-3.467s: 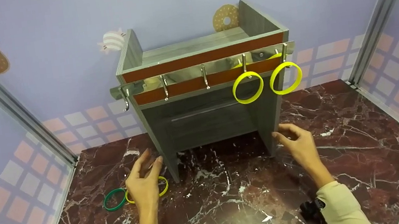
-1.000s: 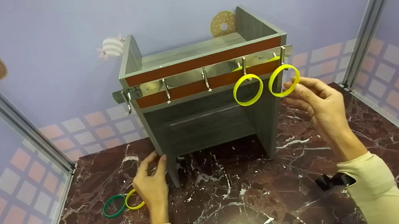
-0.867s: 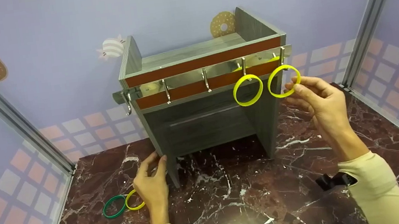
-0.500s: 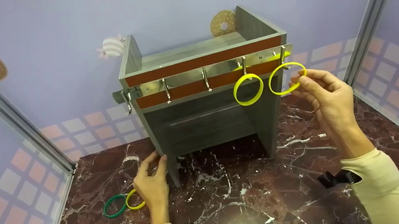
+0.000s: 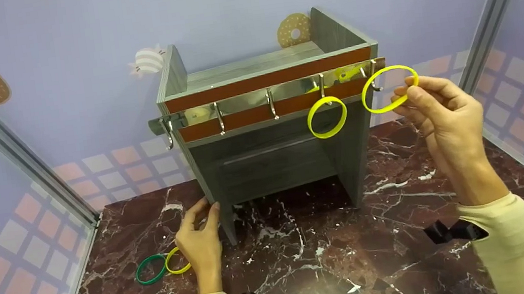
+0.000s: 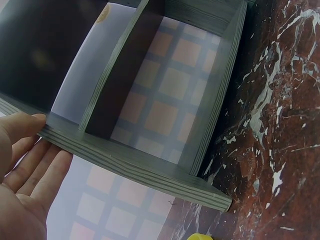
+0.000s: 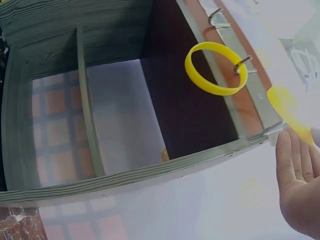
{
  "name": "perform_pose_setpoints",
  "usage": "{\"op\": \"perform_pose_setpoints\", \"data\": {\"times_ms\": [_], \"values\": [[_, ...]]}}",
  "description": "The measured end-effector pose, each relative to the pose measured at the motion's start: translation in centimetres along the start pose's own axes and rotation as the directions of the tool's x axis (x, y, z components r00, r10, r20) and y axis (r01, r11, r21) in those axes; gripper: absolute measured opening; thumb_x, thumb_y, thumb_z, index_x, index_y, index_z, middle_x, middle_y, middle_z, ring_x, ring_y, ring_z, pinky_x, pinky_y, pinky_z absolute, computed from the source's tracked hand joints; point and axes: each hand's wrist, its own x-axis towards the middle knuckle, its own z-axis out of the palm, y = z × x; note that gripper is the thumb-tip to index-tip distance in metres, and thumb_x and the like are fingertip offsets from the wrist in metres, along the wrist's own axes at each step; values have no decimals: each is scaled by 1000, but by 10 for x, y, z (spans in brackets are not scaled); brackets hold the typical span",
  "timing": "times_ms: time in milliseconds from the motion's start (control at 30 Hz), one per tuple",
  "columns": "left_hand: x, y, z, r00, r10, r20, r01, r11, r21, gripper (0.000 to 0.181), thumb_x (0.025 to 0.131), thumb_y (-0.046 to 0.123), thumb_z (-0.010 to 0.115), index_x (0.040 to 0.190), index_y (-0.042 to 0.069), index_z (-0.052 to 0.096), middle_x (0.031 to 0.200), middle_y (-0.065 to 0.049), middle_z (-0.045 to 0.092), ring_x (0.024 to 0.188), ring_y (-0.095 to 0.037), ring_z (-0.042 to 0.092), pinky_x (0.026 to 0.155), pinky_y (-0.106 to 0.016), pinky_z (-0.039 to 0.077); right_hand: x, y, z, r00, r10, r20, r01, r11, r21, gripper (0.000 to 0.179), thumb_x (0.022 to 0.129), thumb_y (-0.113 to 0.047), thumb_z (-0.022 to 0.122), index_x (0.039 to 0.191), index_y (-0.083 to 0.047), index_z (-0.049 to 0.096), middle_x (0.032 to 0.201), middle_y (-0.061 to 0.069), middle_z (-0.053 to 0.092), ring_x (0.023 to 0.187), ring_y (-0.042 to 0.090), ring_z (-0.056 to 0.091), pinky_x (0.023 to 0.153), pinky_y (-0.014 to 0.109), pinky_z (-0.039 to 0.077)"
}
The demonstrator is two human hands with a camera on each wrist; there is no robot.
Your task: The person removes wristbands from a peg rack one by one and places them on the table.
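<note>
In the head view my right hand pinches a yellow wristband between thumb and fingers. The band overlaps the rightmost hook of a metal hook rail in that view. A second yellow wristband hangs from the neighbouring hook. My left hand grips the lower left side panel of a grey wooden shelf; the left wrist view shows the thumb on one side of the panel's edge and the fingers on the other.
On the dark red marbled table, left of the left hand, lie a green wristband and a yellow one partly hidden by that hand. Three more hooks on the rail's left part carry nothing. Patterned walls stand behind and at both sides.
My right hand rose from the shelf's lower right side, took hold of the rightmost yellow wristband and drew it up and right. My left hand moved onto the left panel, then stayed.
</note>
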Motion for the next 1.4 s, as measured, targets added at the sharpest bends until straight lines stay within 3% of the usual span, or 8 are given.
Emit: {"op": "perform_pose_setpoints", "data": {"times_ms": [200, 433, 567, 700, 867, 1167, 1400], "values": [[0, 0, 2, 1000, 5, -3, -5, 1000, -3, 20, 92, 1, 84, 111, -3, 80, 102, -19, 77, 89, -24, 77, 73, -19, 63, -6, -11, -1, 1000, -18, 2, 18, 1000, 4, 21, 97, 13, 70, 115, 21, 66, 102, 30, 71, 90, 34, 75, 82, 38, 66], [1, 0, 1, 1000, -1, 5, 1, 1000, -19, 20, 92, 0, 83, 111, -4, 80, 102, -20, 77, 88, -21, 77, 72, -21, 64, -13, -18, -7, 1000, -21, 19, 18, 990, 139, 17, 97, 21, 63, 114, 24, 63, 104, 33, 70, 92, 37, 74, 79, 41, 66], [0, 0, 0, 1000, -2, 5, 2, 1000, -14, 20, 92, 0, 83, 112, -4, 79, 103, -20, 77, 88, -18, 77, 71, -21, 64, -16, -20, -12, 999, -16, 32, 11, 986, 167, 17, 98, 22, 59, 114, 25, 62, 102, 34, 69, 90, 38, 74, 81, 42, 66], [0, 0, 1, 1000, 10, 7, -10, 1000, -8, 21, 93, 1, 83, 112, -4, 79, 104, -20, 77, 87, -15, 76, 71, -20, 63, -20, -21, -18, 1000, -13, 27, 9, 989, 148, 17, 98, 22, 58, 115, 25, 62, 102, 34, 70, 88, 38, 74, 79, 41, 66], [0, 1, 2, 1000, 10, 5, -10, 1000, -7, 20, 92, 1, 83, 112, -4, 80, 103, -20, 77, 90, -25, 77, 71, -19, 63, -25, -21, -25, 1000, -5, -6, 5, 996, 86, 18, 98, 20, 61, 115, 24, 63, 102, 33, 71, 89, 36, 75, 80, 40, 66], [0, 0, 2, 1000, 6, 8, -6, 1000, -10, 20, 91, 1, 84, 111, -3, 80, 103, -19, 77, 91, -27, 77, 73, -20, 63, -31, -10, -41, 1000, 18, -25, -18, 1000, 0, 18, 98, 18, 63, 115, 23, 65, 105, 31, 71, 91, 34, 75, 81, 38, 66], [0, 0, 2, 1000, 13, 7, -13, 1000, -11, 20, 92, 1, 84, 111, -3, 80, 103, -19, 77, 90, -17, 76, 73, -19, 63, -31, 1, -53, 999, 35, -18, -36, 998, -51, 19, 98, 16, 64, 116, 23, 64, 104, 30, 73, 93, 34, 76, 82, 38, 66]]}}
